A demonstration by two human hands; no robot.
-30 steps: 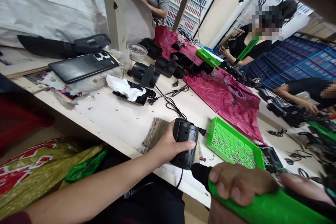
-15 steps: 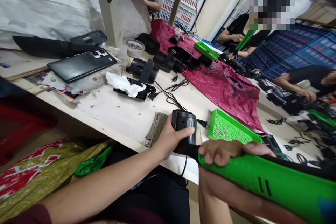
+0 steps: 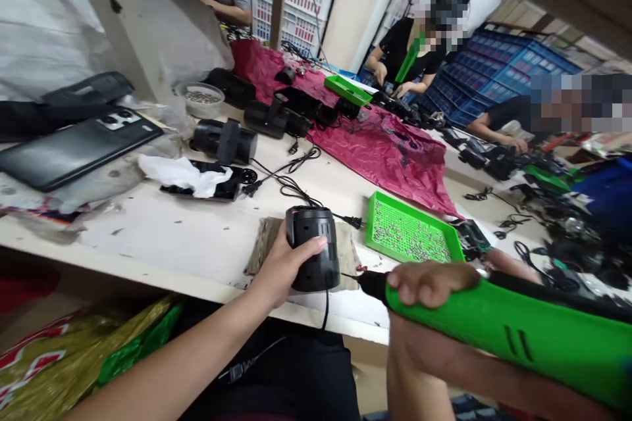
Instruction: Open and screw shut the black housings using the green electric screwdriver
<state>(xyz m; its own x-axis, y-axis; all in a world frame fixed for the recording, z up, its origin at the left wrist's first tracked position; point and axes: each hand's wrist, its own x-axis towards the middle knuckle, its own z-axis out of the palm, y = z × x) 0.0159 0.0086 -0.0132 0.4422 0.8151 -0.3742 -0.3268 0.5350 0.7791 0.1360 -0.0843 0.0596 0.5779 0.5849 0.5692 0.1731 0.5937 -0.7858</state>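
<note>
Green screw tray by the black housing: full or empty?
Partly full. The shallow green plastic tray holds a thin scatter of small silvery screws, with its perforated floor showing between them.

A matt black plastic housing (image 3: 313, 248), a glossy green plastic driver (image 3: 523, 335) and a scuffed, white-painted counter (image 3: 197, 237) are shown.
</note>
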